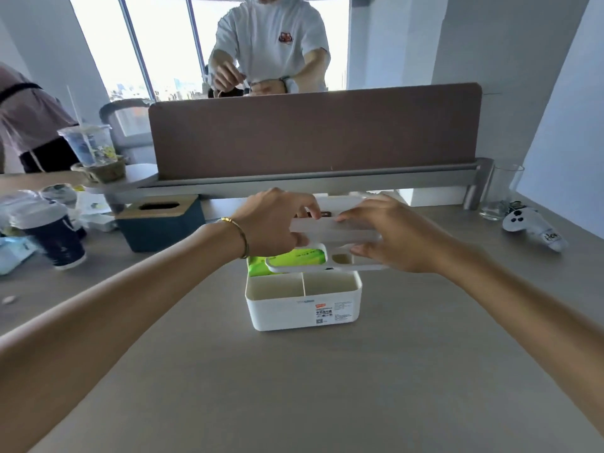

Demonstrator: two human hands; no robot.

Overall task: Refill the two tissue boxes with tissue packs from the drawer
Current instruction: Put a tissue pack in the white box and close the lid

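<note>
A white plastic tissue box (pixel 304 308) with two front compartments stands on the desk in the middle. A green tissue pack (pixel 287 259) lies in its rear part. My left hand (pixel 277 223) and my right hand (pixel 389 237) both grip the box's white lid (pixel 336 228), tilted just above the box, with the pack showing through the lid's oval slot. A second tissue box (pixel 160 223), dark blue with a wooden slotted top, sits at the left by the divider. No drawer is in view.
A brown divider panel (pixel 313 132) closes the desk's far side, with a person standing behind it. Cups (pixel 55 240) and clutter crowd the left. A glass (pixel 500 191) and a white controller (pixel 529 227) sit at the right. Another person's sleeve is at the far left.
</note>
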